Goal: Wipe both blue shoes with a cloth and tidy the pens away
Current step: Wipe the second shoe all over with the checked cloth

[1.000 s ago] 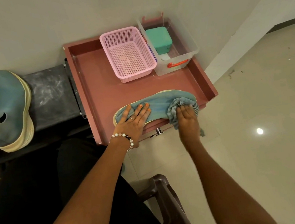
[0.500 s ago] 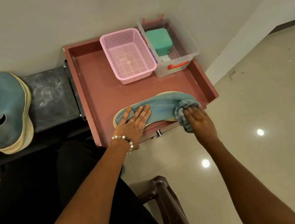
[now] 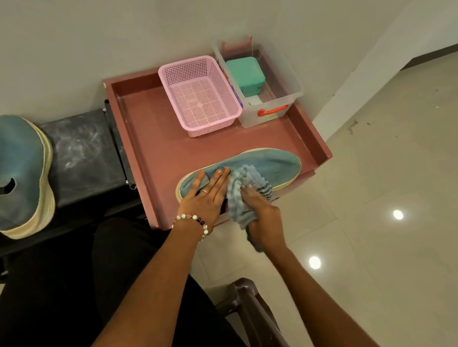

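Blue shoe (image 3: 267, 166) — lies on its side along the near edge of the reddish tray (image 3: 155, 141), toe toward 3 o'clock, cream sole rim showing along its far edge.

Left hand (image 3: 206, 197) — rests flat on the heel end of that shoe, fingers (image 3: 217, 179) straight and slightly spread, pointing toward 1 o'clock; a ring on one finger, a beaded bracelet (image 3: 196, 220) at the wrist.

Right hand (image 3: 260, 211) — just beside the left, at its 3 o'clock; fingers curled and clamped on a bunched striped cloth (image 3: 241, 192), which is pressed against the middle of the shoe. A tail of the cloth hangs below the hand, past the tray's near edge.

Second blue shoe (image 3: 7, 170) — stands at 9 o'clock of the tray on a dark scuffed worktop (image 3: 82, 153), well apart from the hands, thick cream sole facing right.

Pink basket (image 3: 200, 95) — at the tray's far side, around 12 o'clock from the hands.

Clear plastic box (image 3: 280, 82) — touching the basket on its 3 o'clock side, with orange handles; holds a teal case (image 3: 245, 76).

Pens — cannot be made out anywhere.

Surroundings — pale wall behind, glossy tiled floor (image 3: 394, 183) at 3 o'clock, a dark chair edge (image 3: 254, 307) at 6 o'clock between the forearms.
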The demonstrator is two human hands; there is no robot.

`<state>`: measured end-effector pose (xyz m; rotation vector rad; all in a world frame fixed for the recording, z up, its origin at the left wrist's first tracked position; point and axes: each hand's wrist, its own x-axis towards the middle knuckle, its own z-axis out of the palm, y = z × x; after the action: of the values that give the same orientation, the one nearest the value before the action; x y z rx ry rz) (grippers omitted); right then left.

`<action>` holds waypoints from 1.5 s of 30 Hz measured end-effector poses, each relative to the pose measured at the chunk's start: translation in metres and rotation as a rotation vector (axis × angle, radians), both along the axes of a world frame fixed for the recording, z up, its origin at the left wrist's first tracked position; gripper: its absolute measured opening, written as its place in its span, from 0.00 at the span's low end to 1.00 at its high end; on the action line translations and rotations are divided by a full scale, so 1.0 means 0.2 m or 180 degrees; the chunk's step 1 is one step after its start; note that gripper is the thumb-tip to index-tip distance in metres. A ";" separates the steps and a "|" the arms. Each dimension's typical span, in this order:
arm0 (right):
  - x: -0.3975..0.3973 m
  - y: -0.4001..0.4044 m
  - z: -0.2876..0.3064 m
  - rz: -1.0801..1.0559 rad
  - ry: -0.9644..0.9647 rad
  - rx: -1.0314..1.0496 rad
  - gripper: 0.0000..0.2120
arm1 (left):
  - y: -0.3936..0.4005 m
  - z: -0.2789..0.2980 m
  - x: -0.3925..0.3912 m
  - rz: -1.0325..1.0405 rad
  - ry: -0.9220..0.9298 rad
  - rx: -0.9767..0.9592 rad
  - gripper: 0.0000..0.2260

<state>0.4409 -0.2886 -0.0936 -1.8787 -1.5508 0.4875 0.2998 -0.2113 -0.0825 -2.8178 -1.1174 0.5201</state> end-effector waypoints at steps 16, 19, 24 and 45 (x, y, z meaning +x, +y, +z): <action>0.08 0.04 0.30 -0.2973 0.3845 0.0888 0.13 | 0.09 0.15 -0.17 0.1560 -0.2307 -0.0945 0.35; -0.06 0.12 0.25 -0.2383 0.2867 0.0386 0.14 | 0.12 0.11 -0.23 0.2251 -0.2380 -0.1170 0.35; -0.27 0.11 0.05 0.0478 -0.0051 -0.0276 0.33 | 0.09 0.08 -0.20 0.1922 -0.1741 -0.1363 0.43; -0.50 0.17 0.01 0.0198 -0.0457 -0.0488 0.33 | 0.12 0.14 -0.22 0.2303 -0.2192 -0.1378 0.17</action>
<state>0.3409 -0.2549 -0.0922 -2.0241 -1.7122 0.5221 0.2566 -0.1872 -0.0552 -2.9316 -2.4485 -0.2815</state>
